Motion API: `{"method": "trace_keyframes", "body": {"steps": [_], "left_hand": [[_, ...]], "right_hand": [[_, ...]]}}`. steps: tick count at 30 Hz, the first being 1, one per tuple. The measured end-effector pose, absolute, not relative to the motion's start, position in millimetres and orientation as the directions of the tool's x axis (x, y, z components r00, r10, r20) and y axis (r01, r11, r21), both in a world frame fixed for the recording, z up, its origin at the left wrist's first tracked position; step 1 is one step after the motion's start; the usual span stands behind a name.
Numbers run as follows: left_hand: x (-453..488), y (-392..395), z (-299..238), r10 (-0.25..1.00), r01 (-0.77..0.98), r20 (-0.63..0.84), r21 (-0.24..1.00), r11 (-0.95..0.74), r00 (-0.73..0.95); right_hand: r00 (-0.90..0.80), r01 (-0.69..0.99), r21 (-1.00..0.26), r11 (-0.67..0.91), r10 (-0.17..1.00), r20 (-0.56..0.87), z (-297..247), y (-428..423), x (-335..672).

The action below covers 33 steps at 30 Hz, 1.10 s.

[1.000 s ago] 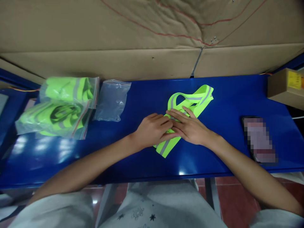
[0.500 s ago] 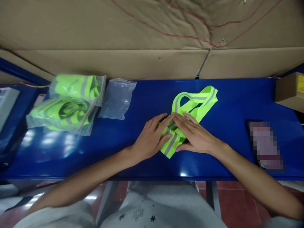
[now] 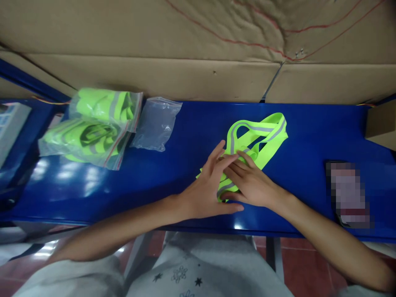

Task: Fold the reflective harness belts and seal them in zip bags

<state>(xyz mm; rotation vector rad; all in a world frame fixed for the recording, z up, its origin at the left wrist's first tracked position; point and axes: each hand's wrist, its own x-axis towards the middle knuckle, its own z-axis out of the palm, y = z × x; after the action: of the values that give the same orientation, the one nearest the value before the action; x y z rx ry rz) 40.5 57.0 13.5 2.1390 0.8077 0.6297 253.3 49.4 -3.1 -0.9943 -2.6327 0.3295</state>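
Observation:
A neon-yellow reflective strap [image 3: 272,153] with a grey stripe lies partly looped and folded on the blue table [image 3: 192,123]. My right hand [image 3: 253,185] grips its near, folded part, thumb and fingers on either side. My left hand [image 3: 204,192] is open at the left side of that fold. Its thumb points right below the strap, and its fingers reach up and cross near the right fingertips. Both hands hide much of the fold; a small corner of strap shows left of my left hand.
At the left lie clear zip bags [image 3: 93,142] holding coiled yellow straps. Beside them is an empty clear zip bag [image 3: 157,123]. A phone [image 3: 349,194] with a blurred screen lies at the right. A cardboard box [image 3: 382,123] and a brown cardboard wall [image 3: 154,78] border the table.
My left hand has opened, its thumb swinging down and right off the strap. The strap's near end, flat before, is now folded up under my right hand. The view has shifted slightly.

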Motion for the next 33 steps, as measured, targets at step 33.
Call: {"method": "trace_keyframes", "body": {"steps": [33], "left_hand": [[23.7, 62.8, 0.6, 0.389, 0.367, 0.315, 0.126, -0.921, 0.866]], "right_hand": [[-0.6, 0.763, -0.089, 0.641, 0.752, 0.274, 4.0, 80.6, 287.9]]}}
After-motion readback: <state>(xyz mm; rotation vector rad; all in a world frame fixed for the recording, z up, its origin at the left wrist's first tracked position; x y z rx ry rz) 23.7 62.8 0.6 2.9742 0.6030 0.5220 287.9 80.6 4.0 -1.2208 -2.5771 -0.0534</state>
